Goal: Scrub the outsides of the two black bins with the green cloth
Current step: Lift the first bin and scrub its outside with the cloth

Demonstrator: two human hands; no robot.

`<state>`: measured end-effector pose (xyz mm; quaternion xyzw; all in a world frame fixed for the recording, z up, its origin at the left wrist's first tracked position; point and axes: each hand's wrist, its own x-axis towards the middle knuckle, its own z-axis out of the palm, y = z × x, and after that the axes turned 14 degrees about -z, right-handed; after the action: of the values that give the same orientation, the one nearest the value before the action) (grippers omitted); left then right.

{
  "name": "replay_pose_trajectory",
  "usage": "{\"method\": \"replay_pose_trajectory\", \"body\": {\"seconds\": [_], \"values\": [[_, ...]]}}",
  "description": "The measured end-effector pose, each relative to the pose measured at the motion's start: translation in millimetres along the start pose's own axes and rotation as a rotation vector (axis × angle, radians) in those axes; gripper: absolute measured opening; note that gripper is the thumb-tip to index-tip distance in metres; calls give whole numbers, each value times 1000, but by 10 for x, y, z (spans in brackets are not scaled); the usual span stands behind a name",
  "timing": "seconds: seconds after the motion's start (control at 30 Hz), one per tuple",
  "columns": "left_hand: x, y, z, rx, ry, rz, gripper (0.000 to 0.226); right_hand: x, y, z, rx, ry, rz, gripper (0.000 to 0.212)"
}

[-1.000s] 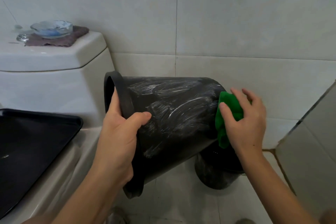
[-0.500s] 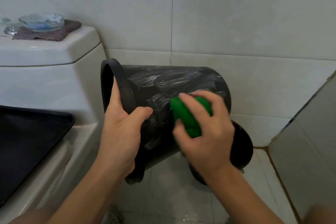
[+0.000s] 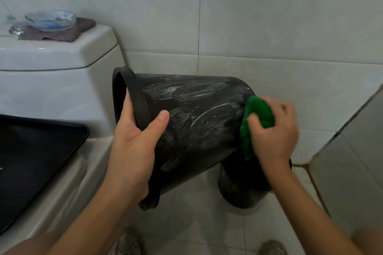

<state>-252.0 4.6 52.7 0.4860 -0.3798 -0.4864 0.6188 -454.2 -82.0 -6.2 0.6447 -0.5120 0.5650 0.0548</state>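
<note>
The left hand (image 3: 132,151) grips the rim of the bin (image 3: 192,122), thumb lying across the outside wall and fingers hooked inside the mouth. The bin is held off the floor, tipped on its side, mouth toward the left hand and base toward the right hand. Its wall between the two hands is streaked with pale, soapy swipe marks.

The right hand (image 3: 275,130) clutches the cloth (image 3: 257,118), fingers curled over the bunched fabric and thumb pinching it from the near side. The cloth is pressed against the bin's base end, at the edge where wall meets bottom, and a fold of it hangs down below the thumb.

Just under the right hand and wrist stands the second bin (image 3: 240,188), upright on the tiled floor (image 3: 196,223), partly hidden by the held bin and the forearm. Whether the two bins touch cannot be told.

Beyond the left hand is the toilet tank (image 3: 51,80), with a brown rag (image 3: 62,34) and a glass dish (image 3: 50,19) on its lid. To the outer side of the left forearm lies a black tray (image 3: 35,161). Tiled wall (image 3: 269,27) fills the space behind both hands.
</note>
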Motion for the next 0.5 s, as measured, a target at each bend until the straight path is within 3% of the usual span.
{"method": "replay_pose_trajectory", "body": {"seconds": [0.13, 0.5], "values": [[-13, 48, -36, -32, -9, -26, 47, 131, 141, -91, -47, 62, 42, 52], [11, -68, 131, 100, -79, 101, 65, -320, -925, -7, 114, -63, -389, 34]]}}
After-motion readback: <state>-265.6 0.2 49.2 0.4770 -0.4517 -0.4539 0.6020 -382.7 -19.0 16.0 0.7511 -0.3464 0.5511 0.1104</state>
